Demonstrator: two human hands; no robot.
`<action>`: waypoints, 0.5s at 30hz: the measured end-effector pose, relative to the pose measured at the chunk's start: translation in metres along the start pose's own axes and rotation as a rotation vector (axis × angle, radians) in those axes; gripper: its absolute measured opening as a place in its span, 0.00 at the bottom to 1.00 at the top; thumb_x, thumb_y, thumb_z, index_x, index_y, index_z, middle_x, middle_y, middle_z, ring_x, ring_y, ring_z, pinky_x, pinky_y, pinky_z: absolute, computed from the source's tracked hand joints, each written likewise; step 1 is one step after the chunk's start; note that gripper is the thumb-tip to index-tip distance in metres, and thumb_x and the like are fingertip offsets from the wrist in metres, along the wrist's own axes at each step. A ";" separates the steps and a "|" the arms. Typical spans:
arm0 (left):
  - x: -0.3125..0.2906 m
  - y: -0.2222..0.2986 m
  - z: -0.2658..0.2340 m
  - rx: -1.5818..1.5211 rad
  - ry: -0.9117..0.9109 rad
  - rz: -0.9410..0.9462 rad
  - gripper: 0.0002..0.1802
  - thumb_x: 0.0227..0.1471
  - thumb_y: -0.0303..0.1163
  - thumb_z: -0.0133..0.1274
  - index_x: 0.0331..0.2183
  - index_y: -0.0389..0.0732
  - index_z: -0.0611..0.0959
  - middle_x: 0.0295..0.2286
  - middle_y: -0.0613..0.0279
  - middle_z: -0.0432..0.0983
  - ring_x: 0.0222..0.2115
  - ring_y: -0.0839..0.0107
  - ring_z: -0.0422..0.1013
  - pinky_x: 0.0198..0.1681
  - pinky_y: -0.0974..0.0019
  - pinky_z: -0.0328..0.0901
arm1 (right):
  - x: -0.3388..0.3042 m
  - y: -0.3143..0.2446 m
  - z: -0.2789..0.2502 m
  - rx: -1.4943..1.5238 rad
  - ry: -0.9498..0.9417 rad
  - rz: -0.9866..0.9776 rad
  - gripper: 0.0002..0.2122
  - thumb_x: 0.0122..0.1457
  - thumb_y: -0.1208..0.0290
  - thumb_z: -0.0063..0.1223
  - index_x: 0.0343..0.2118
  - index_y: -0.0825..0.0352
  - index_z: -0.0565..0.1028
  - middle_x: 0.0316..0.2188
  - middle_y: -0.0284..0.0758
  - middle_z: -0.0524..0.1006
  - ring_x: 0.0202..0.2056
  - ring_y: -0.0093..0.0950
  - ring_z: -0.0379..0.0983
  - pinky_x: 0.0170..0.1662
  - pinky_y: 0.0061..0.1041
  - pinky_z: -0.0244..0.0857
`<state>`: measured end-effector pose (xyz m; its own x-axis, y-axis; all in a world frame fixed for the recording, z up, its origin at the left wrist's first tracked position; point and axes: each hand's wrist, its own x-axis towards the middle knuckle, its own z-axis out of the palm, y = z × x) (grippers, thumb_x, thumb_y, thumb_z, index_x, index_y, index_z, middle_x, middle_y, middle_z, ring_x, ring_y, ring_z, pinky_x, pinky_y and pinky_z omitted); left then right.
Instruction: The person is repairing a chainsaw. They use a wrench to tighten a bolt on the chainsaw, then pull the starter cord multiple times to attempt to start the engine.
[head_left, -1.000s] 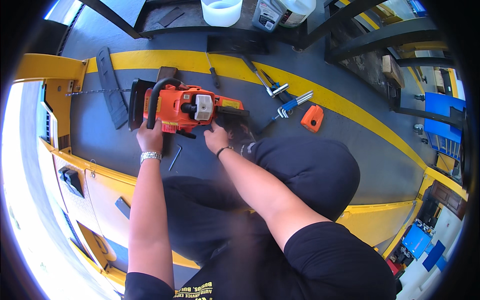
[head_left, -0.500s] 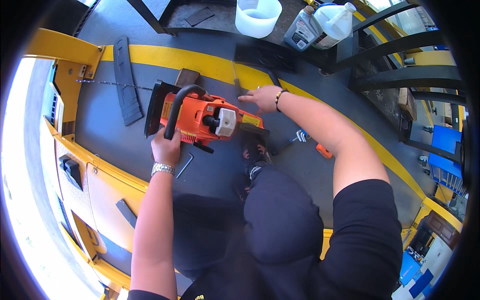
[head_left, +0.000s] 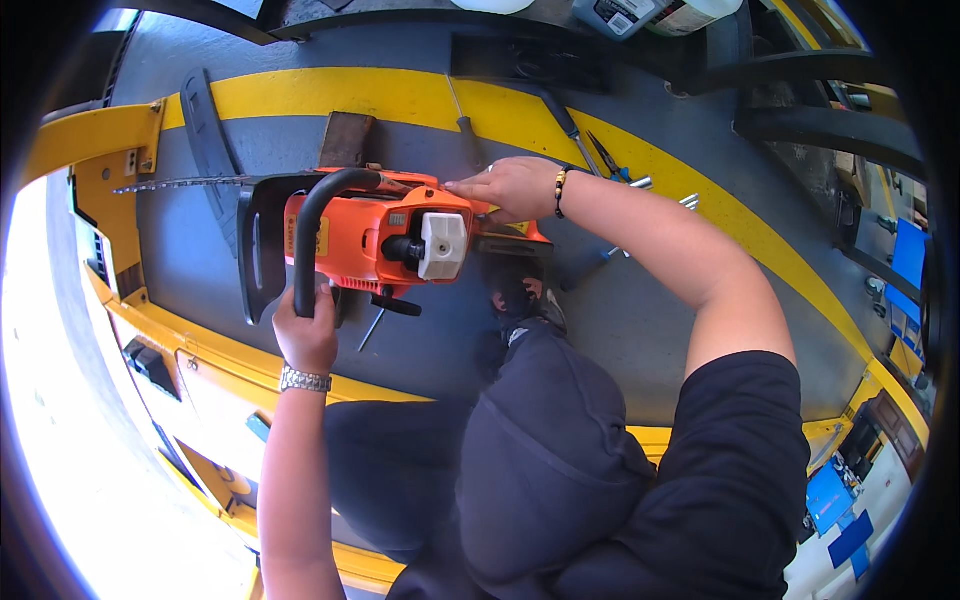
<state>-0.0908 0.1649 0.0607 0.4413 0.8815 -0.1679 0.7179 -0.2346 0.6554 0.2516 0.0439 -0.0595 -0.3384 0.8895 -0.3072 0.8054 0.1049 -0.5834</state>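
Observation:
An orange chainsaw (head_left: 345,240) with a black front handle and a white-and-black part on its side is held above the grey floor, its toothed chain (head_left: 180,184) pointing left. My left hand (head_left: 305,328), with a metal watch at the wrist, is closed around the lower part of the front handle. My right hand (head_left: 512,190), wearing a beaded bracelet, lies at the rear of the saw. Its fingers reach onto the top of the orange housing and seem to grip there; the thumb is mostly hidden. A hex key (head_left: 372,330) shows partly below the saw.
Beyond the saw lie a long dark bar cover (head_left: 207,125), a brown block (head_left: 347,140), a screwdriver (head_left: 466,128), pliers (head_left: 607,160) and a black-handled tool (head_left: 562,118). Metal pieces (head_left: 690,202) show beside my right forearm. Jugs (head_left: 615,14) stand at the back; a yellow frame (head_left: 190,345) edges the left.
My right hand has come from just behind the saw onto its rear. The saw appears larger and farther left, and the whole view has shifted, with the floor items lying higher.

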 end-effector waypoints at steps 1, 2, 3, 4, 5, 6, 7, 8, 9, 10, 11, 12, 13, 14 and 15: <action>0.002 0.001 0.002 0.001 -0.013 0.001 0.12 0.59 0.33 0.58 0.27 0.35 0.80 0.17 0.62 0.73 0.18 0.74 0.68 0.24 0.65 0.62 | -0.003 0.003 -0.005 -0.030 -0.023 -0.023 0.35 0.61 0.55 0.63 0.70 0.53 0.62 0.61 0.33 0.75 0.52 0.40 0.78 0.56 0.37 0.73; 0.002 0.000 0.004 0.001 -0.027 -0.004 0.12 0.59 0.33 0.58 0.27 0.35 0.80 0.17 0.62 0.73 0.18 0.73 0.68 0.24 0.65 0.62 | -0.005 0.011 -0.008 -0.057 -0.052 -0.049 0.36 0.62 0.50 0.61 0.71 0.52 0.61 0.62 0.33 0.75 0.53 0.40 0.78 0.56 0.37 0.73; 0.002 0.000 0.005 0.002 -0.038 -0.010 0.12 0.59 0.33 0.58 0.27 0.35 0.80 0.17 0.62 0.73 0.18 0.73 0.68 0.25 0.65 0.63 | -0.005 0.019 -0.009 -0.085 -0.080 -0.078 0.37 0.62 0.46 0.59 0.72 0.50 0.59 0.63 0.32 0.74 0.53 0.39 0.78 0.57 0.37 0.73; 0.002 -0.001 0.006 -0.003 -0.039 -0.013 0.13 0.59 0.34 0.58 0.28 0.35 0.80 0.17 0.62 0.73 0.18 0.73 0.67 0.24 0.65 0.61 | -0.001 0.026 -0.009 -0.113 -0.077 -0.131 0.37 0.62 0.47 0.59 0.72 0.52 0.59 0.63 0.33 0.74 0.53 0.40 0.78 0.57 0.37 0.73; 0.002 -0.001 0.007 -0.009 -0.039 -0.015 0.14 0.60 0.35 0.59 0.28 0.35 0.80 0.17 0.63 0.72 0.19 0.74 0.66 0.24 0.65 0.60 | 0.004 0.033 -0.008 -0.142 -0.074 -0.184 0.37 0.62 0.48 0.60 0.72 0.53 0.60 0.63 0.33 0.74 0.53 0.40 0.78 0.57 0.37 0.73; 0.001 -0.002 0.007 -0.015 -0.039 -0.017 0.14 0.60 0.36 0.59 0.28 0.35 0.81 0.17 0.63 0.72 0.19 0.74 0.65 0.24 0.65 0.59 | 0.008 0.038 -0.007 -0.170 -0.070 -0.238 0.37 0.62 0.48 0.60 0.72 0.54 0.60 0.63 0.34 0.74 0.53 0.40 0.78 0.57 0.37 0.73; 0.001 -0.003 0.006 -0.007 -0.034 -0.015 0.14 0.60 0.36 0.59 0.28 0.35 0.81 0.17 0.63 0.72 0.19 0.75 0.65 0.24 0.65 0.59 | 0.012 0.042 -0.008 -0.208 -0.036 -0.309 0.37 0.61 0.51 0.62 0.70 0.58 0.62 0.62 0.35 0.74 0.53 0.39 0.78 0.56 0.36 0.73; 0.001 -0.004 0.005 0.001 -0.028 -0.012 0.14 0.60 0.36 0.59 0.28 0.35 0.81 0.17 0.63 0.72 0.19 0.75 0.65 0.23 0.65 0.59 | 0.013 0.042 -0.003 -0.186 -0.024 -0.288 0.37 0.60 0.52 0.63 0.70 0.58 0.63 0.62 0.35 0.75 0.53 0.39 0.78 0.56 0.36 0.73; 0.000 -0.004 0.005 0.009 -0.024 -0.009 0.14 0.60 0.36 0.59 0.28 0.35 0.81 0.17 0.64 0.71 0.18 0.75 0.65 0.23 0.65 0.59 | 0.012 0.039 0.003 -0.164 -0.013 -0.267 0.37 0.60 0.53 0.64 0.69 0.58 0.64 0.62 0.35 0.75 0.53 0.38 0.78 0.56 0.35 0.74; 0.000 -0.004 0.005 0.005 -0.015 0.003 0.14 0.60 0.36 0.59 0.28 0.35 0.81 0.16 0.64 0.71 0.18 0.75 0.65 0.23 0.66 0.59 | 0.010 0.036 0.010 -0.141 -0.001 -0.247 0.36 0.59 0.53 0.65 0.69 0.59 0.64 0.61 0.35 0.76 0.53 0.38 0.78 0.55 0.35 0.74; 0.000 -0.004 0.007 0.002 -0.007 0.014 0.15 0.60 0.36 0.59 0.28 0.35 0.80 0.16 0.65 0.70 0.18 0.75 0.65 0.23 0.66 0.58 | 0.009 0.034 0.015 -0.099 0.068 -0.235 0.37 0.57 0.53 0.66 0.68 0.59 0.65 0.60 0.35 0.77 0.52 0.37 0.79 0.54 0.34 0.74; 0.001 -0.004 0.008 -0.001 -0.001 0.026 0.15 0.60 0.36 0.59 0.27 0.36 0.80 0.16 0.65 0.70 0.17 0.75 0.65 0.22 0.66 0.58 | 0.010 0.037 0.018 -0.089 0.108 -0.252 0.37 0.57 0.56 0.67 0.68 0.59 0.65 0.59 0.35 0.77 0.52 0.37 0.79 0.53 0.35 0.74; 0.000 -0.004 0.008 -0.001 -0.015 -0.006 0.14 0.60 0.35 0.59 0.28 0.35 0.80 0.17 0.64 0.71 0.18 0.74 0.66 0.23 0.66 0.59 | 0.008 0.040 0.022 -0.076 0.145 -0.263 0.36 0.56 0.59 0.68 0.68 0.59 0.65 0.59 0.34 0.77 0.52 0.36 0.79 0.52 0.35 0.74; 0.001 -0.003 0.006 -0.002 -0.031 -0.038 0.13 0.59 0.35 0.58 0.29 0.35 0.81 0.18 0.63 0.72 0.19 0.74 0.66 0.24 0.66 0.61 | 0.005 0.042 0.026 -0.064 0.183 -0.272 0.36 0.56 0.62 0.69 0.67 0.59 0.66 0.59 0.34 0.77 0.51 0.35 0.79 0.51 0.36 0.74; 0.000 -0.003 0.005 -0.002 -0.048 -0.069 0.12 0.59 0.34 0.58 0.29 0.35 0.81 0.18 0.62 0.73 0.19 0.73 0.67 0.25 0.66 0.62 | 0.005 0.043 0.033 -0.045 0.280 -0.310 0.35 0.56 0.65 0.68 0.67 0.58 0.66 0.57 0.35 0.78 0.50 0.37 0.80 0.49 0.35 0.74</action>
<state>-0.0903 0.1637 0.0551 0.4163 0.8748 -0.2478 0.7466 -0.1734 0.6423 0.2688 0.0380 -0.1110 -0.4280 0.8985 0.0978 0.7085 0.4007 -0.5809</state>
